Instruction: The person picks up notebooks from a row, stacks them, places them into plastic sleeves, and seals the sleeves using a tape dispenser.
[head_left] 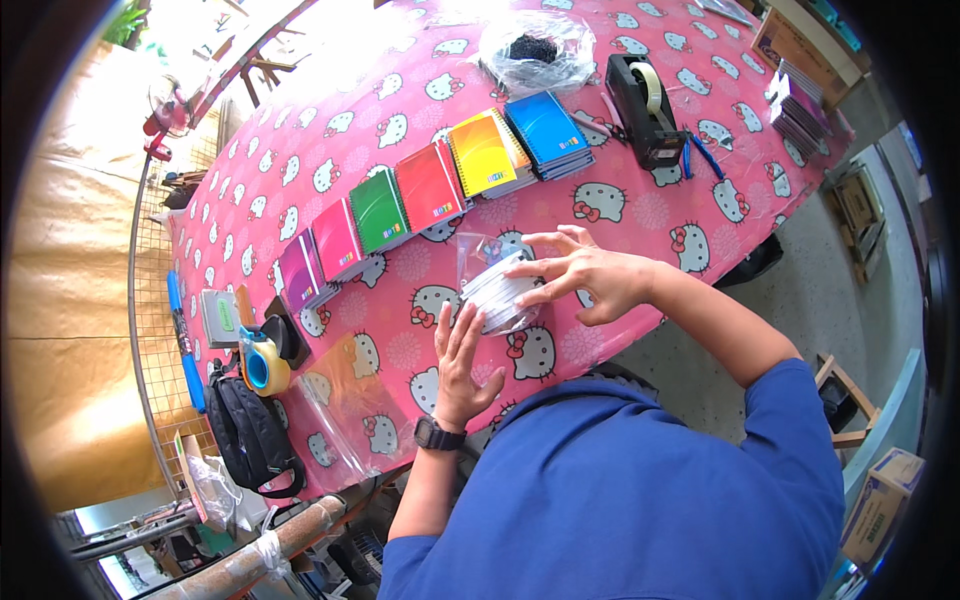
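Note:
Between my two hands lies a clear plastic bag [478, 252] with a stack of small white-edged notebooks [497, 293] in it, flat on the table near its front edge. My left hand [460, 375] has its fingers stretched out, the tips at the near left edge of the packet. From the right, my right hand [595, 278] reaches over with bent, spread fingers, its tips on the packet's right side. Beyond it runs a slanting row of spiral notebook stacks: purple [302, 268], pink [337, 240], green [379, 208], red [430, 183], yellow [487, 150] and blue [547, 130].
A black tape dispenser [640, 120] and blue-handled pliers [703, 157] stand right of the stacks. Behind is a plastic bag of black coils [535, 48]. At left are tape rolls [265, 368], a black bag [245, 425] and clear plastic sleeves [345, 410]. More notebooks [797, 115] sit far right.

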